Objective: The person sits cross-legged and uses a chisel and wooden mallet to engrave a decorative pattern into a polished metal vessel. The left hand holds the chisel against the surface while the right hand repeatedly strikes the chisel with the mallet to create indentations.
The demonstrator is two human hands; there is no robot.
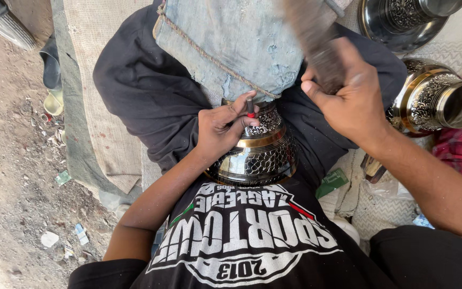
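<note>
An engraved metal vase point(258, 155) with dark and brass bands lies in my lap, its far end under a worn blue cloth point(231, 37). My left hand point(221, 128) rests on the vase and pinches a thin chisel point(250, 107) with a red band against the patterned metal. Above and to the right, my right hand point(348, 93) grips a dark wooden mallet point(316, 37), blurred by motion, raised over the chisel.
A similar engraved vase point(434, 99) lies on its side at the right. Another metal vessel on a round tray point(402, 21) sits at the top right. A woven mat point(102, 96) covers the ground on the left; beyond it is littered dirt point(17, 176).
</note>
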